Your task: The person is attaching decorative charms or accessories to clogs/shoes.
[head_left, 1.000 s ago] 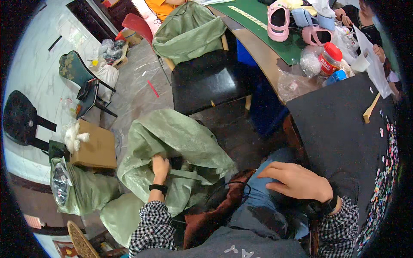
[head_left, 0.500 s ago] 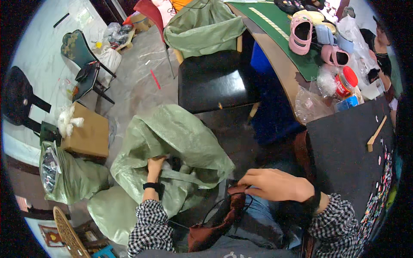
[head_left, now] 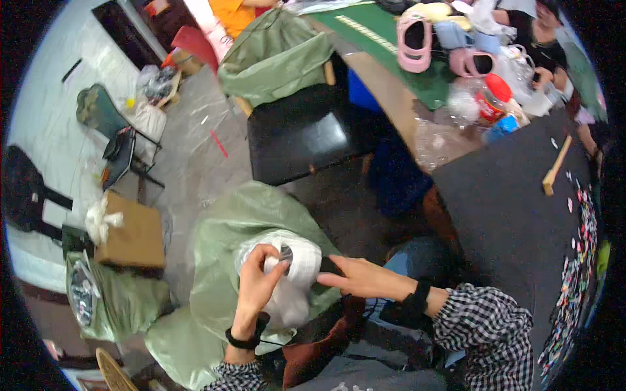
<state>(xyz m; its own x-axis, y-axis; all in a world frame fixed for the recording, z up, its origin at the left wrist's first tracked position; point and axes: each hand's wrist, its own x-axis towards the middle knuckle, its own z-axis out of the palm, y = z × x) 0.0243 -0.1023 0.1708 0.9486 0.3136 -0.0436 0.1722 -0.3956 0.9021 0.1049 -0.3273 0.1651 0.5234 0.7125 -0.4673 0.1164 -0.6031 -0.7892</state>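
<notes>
A white bundle, its lower part blurred, sits in front of the green sack, over the sack's middle; the left hand has its fingers clamped on the bundle's upper part, thumb and forefinger curled in near a small dark gap; the right hand reaches in from the other side — thumb and forefinger apart, their tips just beside the bundle, though I cannot tell whether they touch it; a brown cloth lies below the hands.

Beyond the sack stands a black-seated chair with another green sack over its back; to the left is a cardboard box; to the right, a black table carries a wooden mallet and many small coloured pieces — scattered along its far side.
</notes>
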